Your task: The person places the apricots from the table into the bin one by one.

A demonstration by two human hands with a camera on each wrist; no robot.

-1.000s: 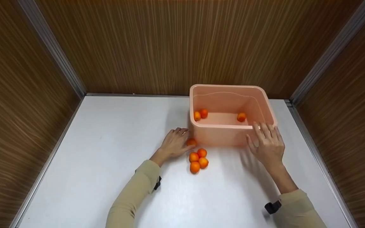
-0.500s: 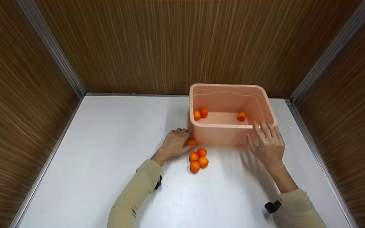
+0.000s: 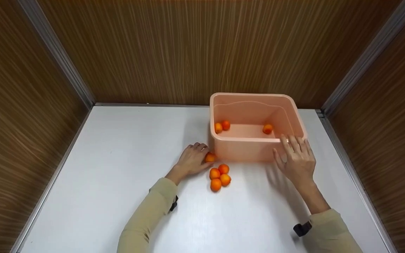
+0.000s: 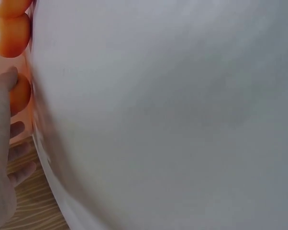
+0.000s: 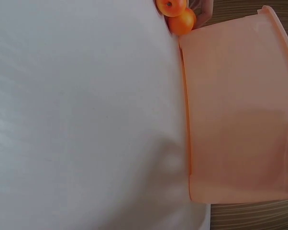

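From the head view, no brand, label or writing can be read anywhere. A smooth white desk (image 3: 118, 168) sits between wood-grain walls (image 3: 188, 49) with grey metal strips at the corners. A salmon-pink plastic tub (image 3: 244, 149), rectangular with rounded corners and a rolled rim, stands at the back right; three small round oranges (image 3: 226, 125) lie inside it, two together at its left wall and one apart toward the right. The left hand (image 3: 192, 160) rests on the desk with its fingers curled round one orange (image 3: 210, 157) that lies against the tub's near left corner. A cluster of three more oranges (image 3: 220, 176), glossy and touching one another, lies just in front. The right hand (image 3: 296, 159) has relaxed, spread fingers laid against the tub's near right corner, gripping nothing. Both arms wear beige sleeves (image 3: 146, 218). In the left wrist view, fingers (image 4: 3, 120) touch the orange (image 4: 20, 93) beside the tub's pink wall. In the right wrist view, the tub's matte outer wall (image 5: 239, 120) meets the white desk, with two oranges (image 5: 176, 12) at the top edge.
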